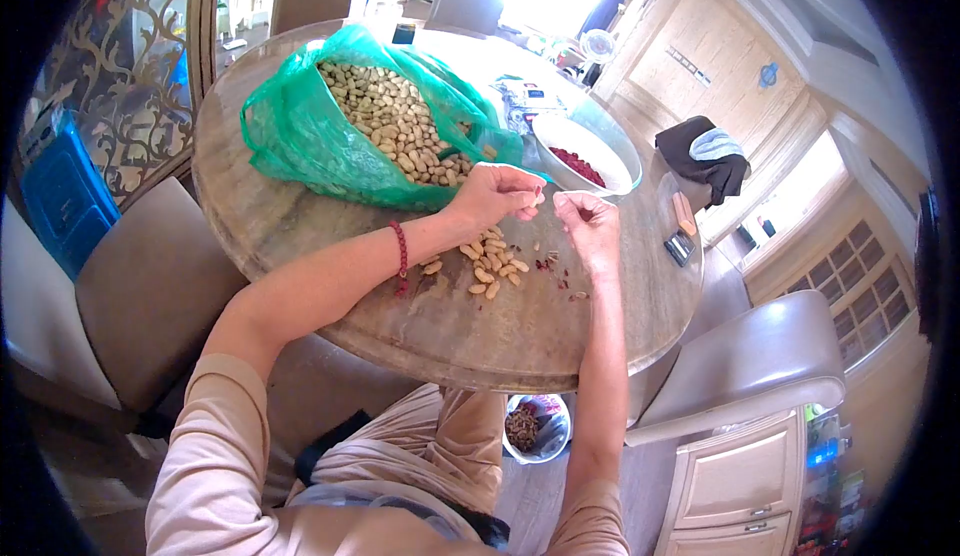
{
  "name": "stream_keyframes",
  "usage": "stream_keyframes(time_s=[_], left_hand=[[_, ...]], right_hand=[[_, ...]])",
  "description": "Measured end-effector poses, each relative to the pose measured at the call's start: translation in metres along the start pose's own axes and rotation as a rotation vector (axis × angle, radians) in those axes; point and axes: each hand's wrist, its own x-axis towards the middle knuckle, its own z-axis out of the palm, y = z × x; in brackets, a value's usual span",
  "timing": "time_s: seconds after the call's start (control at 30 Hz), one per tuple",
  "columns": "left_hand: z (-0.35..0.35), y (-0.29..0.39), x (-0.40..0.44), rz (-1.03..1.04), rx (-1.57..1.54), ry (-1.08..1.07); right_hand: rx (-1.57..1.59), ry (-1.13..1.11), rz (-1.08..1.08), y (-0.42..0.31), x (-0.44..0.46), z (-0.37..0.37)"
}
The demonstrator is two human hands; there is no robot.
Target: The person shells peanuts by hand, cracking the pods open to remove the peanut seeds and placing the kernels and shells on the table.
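Over the round table (480,341), my left hand (492,199) pinches a peanut (538,199) between thumb and fingertips. Close beside it my right hand (592,231) is closed in a pinch; what sits in its fingertips, if anything, is too small to make out. Below the hands lies a small pile of unshelled peanuts (490,264), with dark red bits (556,266) scattered to its right. Behind my left hand a green plastic bag (290,151) lies open, full of peanuts in their shells (385,116). A white bowl (622,156) with dark red kernels (578,166) stands beyond my right hand.
Under the table edge, a small bin (567,436) holds empty shells (522,426). A dark object (680,248) lies at the table's right edge. Chairs stand at the left (150,256) and right (750,366). Dark clothing (705,171) hangs beyond the table.
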Motion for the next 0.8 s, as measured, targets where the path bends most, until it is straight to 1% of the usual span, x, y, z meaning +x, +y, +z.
stream_keyframes(time_s=[0.03,0.1,0.2,0.33,0.4,0.43,0.5,0.57,0.63,0.67,0.7,0.8], left_hand=[[0.001,0.000,0.000,-0.001,-0.001,-0.001],[0.003,0.001,-0.001,0.004,0.084,0.015],[0.004,0.002,-0.002,0.027,0.168,0.002],[0.003,-0.003,-0.002,0.053,0.179,-0.006],[0.002,-0.004,-0.001,0.136,0.361,-0.020],[0.002,-0.003,-0.001,0.136,0.360,-0.021],[0.002,-0.002,-0.002,0.199,0.579,-0.023],[0.003,-0.002,-0.002,0.181,0.587,-0.013],[0.002,-0.004,-0.001,0.163,0.598,-0.005],[0.002,-0.005,-0.001,0.150,0.545,0.000],[0.001,-0.005,-0.001,0.137,0.492,0.005],[0.001,0.000,-0.001,0.134,0.523,0.033]], right_hand=[[-0.001,0.001,0.001,-0.009,-0.003,0.003],[0.124,-0.042,0.069,-0.023,-0.011,0.010],[0.135,-0.055,0.051,-0.024,-0.011,0.016],[0.176,-0.085,0.060,-0.024,-0.012,0.016],[0.186,-0.088,0.077,-0.024,-0.012,0.016],[0.196,-0.091,0.093,-0.023,-0.012,0.017],[0.173,-0.084,0.085,-0.021,-0.011,0.019],[0.150,-0.076,0.077,-0.020,-0.012,0.020],[0.091,-0.055,0.129,-0.028,-0.015,0.022],[0.093,-0.053,0.129,-0.027,-0.015,0.022],[0.142,-0.068,0.115,-0.025,-0.014,0.023],[0.217,-0.095,0.110,-0.023,-0.013,0.022]])
